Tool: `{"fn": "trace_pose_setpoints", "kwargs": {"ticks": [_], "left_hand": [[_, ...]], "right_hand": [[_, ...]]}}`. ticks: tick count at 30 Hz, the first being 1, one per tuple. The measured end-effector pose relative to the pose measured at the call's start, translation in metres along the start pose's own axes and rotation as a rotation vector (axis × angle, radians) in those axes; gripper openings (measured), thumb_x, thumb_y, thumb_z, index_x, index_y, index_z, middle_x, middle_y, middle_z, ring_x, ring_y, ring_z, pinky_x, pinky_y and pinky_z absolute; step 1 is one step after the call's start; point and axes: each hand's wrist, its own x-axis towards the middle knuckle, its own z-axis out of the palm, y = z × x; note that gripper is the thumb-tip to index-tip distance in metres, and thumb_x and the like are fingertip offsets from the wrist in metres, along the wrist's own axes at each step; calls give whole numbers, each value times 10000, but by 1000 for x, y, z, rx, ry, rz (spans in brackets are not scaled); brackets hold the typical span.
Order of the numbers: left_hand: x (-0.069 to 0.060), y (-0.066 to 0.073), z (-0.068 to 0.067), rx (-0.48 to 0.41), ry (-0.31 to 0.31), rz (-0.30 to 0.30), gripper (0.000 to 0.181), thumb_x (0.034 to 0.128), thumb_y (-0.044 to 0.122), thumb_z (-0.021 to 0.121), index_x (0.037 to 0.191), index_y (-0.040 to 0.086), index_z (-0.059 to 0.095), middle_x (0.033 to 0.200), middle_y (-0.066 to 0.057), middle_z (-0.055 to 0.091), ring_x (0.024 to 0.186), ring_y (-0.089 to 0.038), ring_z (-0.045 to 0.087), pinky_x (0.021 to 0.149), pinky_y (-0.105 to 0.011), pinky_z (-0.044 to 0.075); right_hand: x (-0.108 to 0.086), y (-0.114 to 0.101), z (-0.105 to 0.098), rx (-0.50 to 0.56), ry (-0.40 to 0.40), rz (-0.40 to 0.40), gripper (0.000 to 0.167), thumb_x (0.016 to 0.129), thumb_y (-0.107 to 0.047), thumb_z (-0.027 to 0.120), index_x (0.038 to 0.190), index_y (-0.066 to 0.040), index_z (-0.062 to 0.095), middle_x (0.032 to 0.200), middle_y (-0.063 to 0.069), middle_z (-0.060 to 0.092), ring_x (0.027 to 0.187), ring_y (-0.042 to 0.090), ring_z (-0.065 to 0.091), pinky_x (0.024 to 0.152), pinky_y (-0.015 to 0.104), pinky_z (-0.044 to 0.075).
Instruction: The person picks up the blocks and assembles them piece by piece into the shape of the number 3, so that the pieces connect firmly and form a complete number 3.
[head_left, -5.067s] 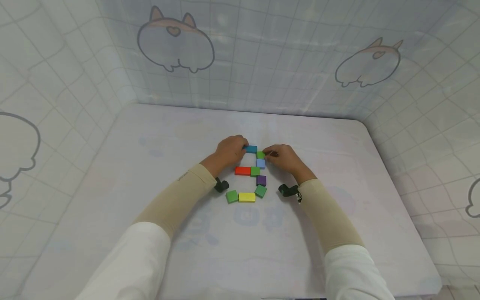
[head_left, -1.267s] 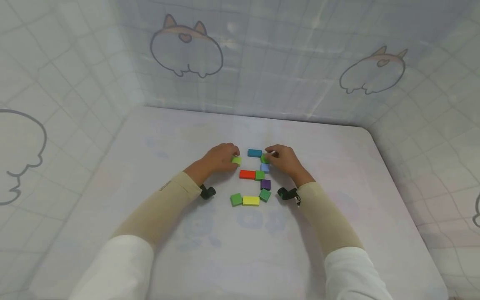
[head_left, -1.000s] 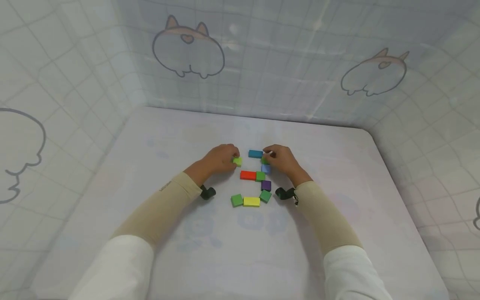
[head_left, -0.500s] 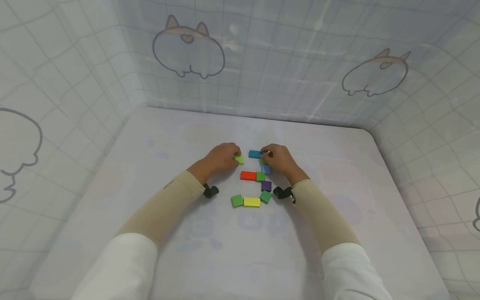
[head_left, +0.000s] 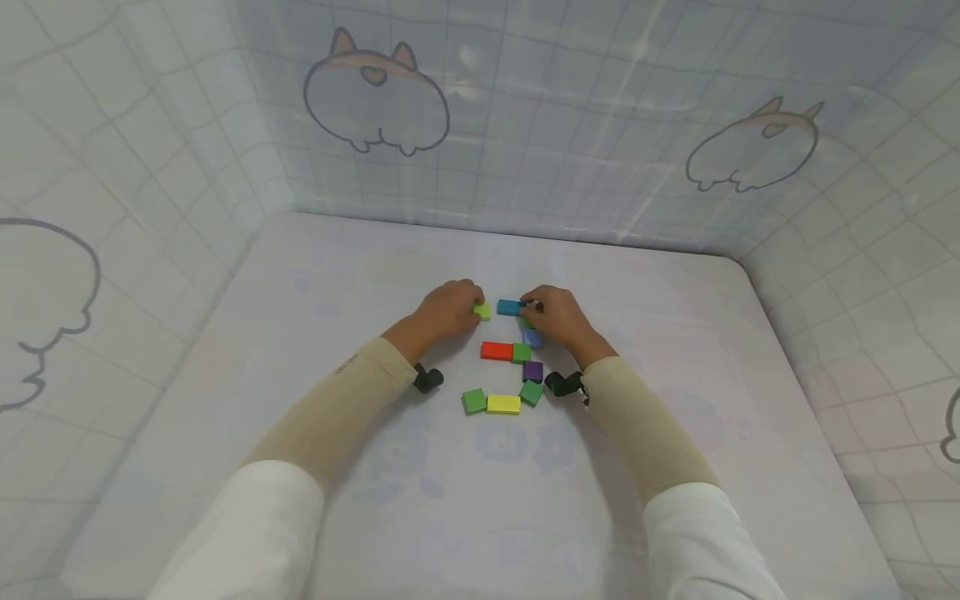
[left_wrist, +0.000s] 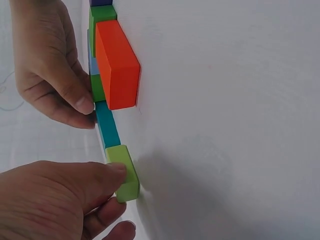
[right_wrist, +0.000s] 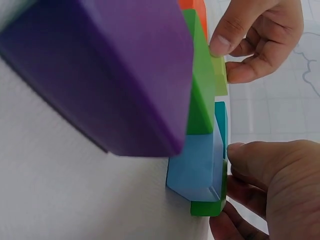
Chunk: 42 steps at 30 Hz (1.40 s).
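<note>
My left hand [head_left: 447, 310] pinches a light green block [left_wrist: 127, 175] between thumb and fingers, just left of a teal-blue block [head_left: 509, 307]. In the head view a small gap shows between these two blocks. My right hand [head_left: 558, 318] has thumb and fingers curled at a green block [right_wrist: 206, 208] by the teal block's right end, hiding most of it. Below it runs a column: a light blue block [head_left: 532, 338], a green block [head_left: 521, 353] with a red block [head_left: 497, 351] on its left, then a purple block [head_left: 533, 372].
Nearer me, a tilted green block [head_left: 531, 392], a yellow block [head_left: 503, 404] and another green block [head_left: 474, 401] form the bottom row. All lie on a pale table [head_left: 480, 517]. Patterned curtain walls [head_left: 562, 125] stand at its back and sides.
My left hand has left the teal block, picked up the light green block and carried it up and right toward the teal block's left end. My right hand has shifted slightly left.
</note>
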Motion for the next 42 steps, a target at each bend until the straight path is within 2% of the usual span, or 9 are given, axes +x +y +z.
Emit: {"fn": "trace_pose_setpoints", "kwargs": {"ticks": [9, 26, 42], "left_hand": [[0, 3, -1, 5, 2, -16, 350, 928, 198, 672, 1259, 86, 641, 1163, -39, 618, 1044, -206, 559, 969, -385, 498], [4, 7, 0, 22, 44, -53, 344, 937, 223, 663, 1246, 73, 644, 1107, -52, 615, 985, -217, 562, 908, -386, 510], [11, 11, 3, 45, 52, -84, 348, 935, 243, 670, 1246, 89, 647, 1083, -38, 602, 937, -212, 537, 874, -378, 517]], "right_hand": [[1, -1, 1, -11, 3, 7, 314, 966, -262, 652, 1243, -122, 696, 1235, 55, 655, 1080, 237, 597, 940, 421, 518], [2, 0, 3, -8, 13, 0, 289, 969, -276, 650, 1208, -128, 716, 1207, 51, 667, 1054, 231, 596, 936, 424, 514], [1, 4, 4, -3, 26, -2, 283, 972, -278, 647, 1208, -138, 713, 1187, 42, 667, 1027, 227, 585, 928, 420, 516]]}}
